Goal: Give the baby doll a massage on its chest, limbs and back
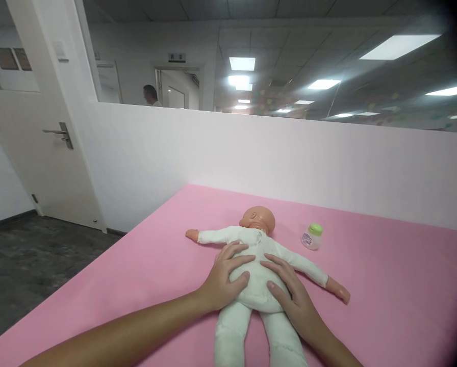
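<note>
A baby doll with a white cloth body lies on the pink table, its head away from me and turned to the left. Its arms stretch out to both sides, and its feet fall below the picture's edge. My left hand rests on the left side of the doll's torso, fingers spread. On the right side of the torso lies my right hand, its fingers also apart. Neither hand grips anything. Beyond the doll's right-hand arm stands a small clear jar with a green lid and a printed label.
The pink tabletop meets a low white wall with a window above it. At the left are a closed door and dark flooring. Through the glass, a person shows in the farther room.
</note>
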Demonstrator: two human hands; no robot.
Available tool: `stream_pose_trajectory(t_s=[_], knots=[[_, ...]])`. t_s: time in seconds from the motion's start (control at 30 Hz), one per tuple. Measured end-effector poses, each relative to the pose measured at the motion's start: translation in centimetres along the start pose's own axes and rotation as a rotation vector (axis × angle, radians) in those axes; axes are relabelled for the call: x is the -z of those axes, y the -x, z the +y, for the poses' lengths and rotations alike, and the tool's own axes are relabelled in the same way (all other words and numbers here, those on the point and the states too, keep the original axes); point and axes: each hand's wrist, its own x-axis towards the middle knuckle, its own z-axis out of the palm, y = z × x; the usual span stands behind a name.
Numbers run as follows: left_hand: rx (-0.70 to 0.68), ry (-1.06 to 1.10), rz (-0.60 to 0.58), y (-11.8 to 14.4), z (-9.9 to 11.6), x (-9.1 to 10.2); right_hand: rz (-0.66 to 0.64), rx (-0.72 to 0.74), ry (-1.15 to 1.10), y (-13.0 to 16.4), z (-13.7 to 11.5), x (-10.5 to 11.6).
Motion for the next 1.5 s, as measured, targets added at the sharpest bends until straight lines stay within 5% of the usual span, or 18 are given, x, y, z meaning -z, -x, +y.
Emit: stream_pose_trajectory(t_s=[0.23, 0.47, 0.87, 1.13, 1.5], knots=[[-0.059, 0.058, -0.031, -0.5, -0.7, 0.6, 0.062, -0.077, -0.044, -0.6, 0.6, 0.4], [0.066, 0.225, -0.015, -1.3, -0.6, 1.2, 0.073, -0.103, -0.018, -0.6, 1.2, -0.2], [0.01, 0.14, 0.01, -1.4, -0.5, 1.5, 0.106, 0.085, 0.034, -1.1, 0.5, -0.2], [0.025, 0.133, -0.068, -2.1, -1.7, 1.9, 0.095, 0.011, -0.003, -1.3, 0.2, 0.0], [0.026, 0.019, -0.02, -1.4, -0.6, 1.4, 0.061, -0.033, -0.026, -0.9, -0.1, -0.2]])
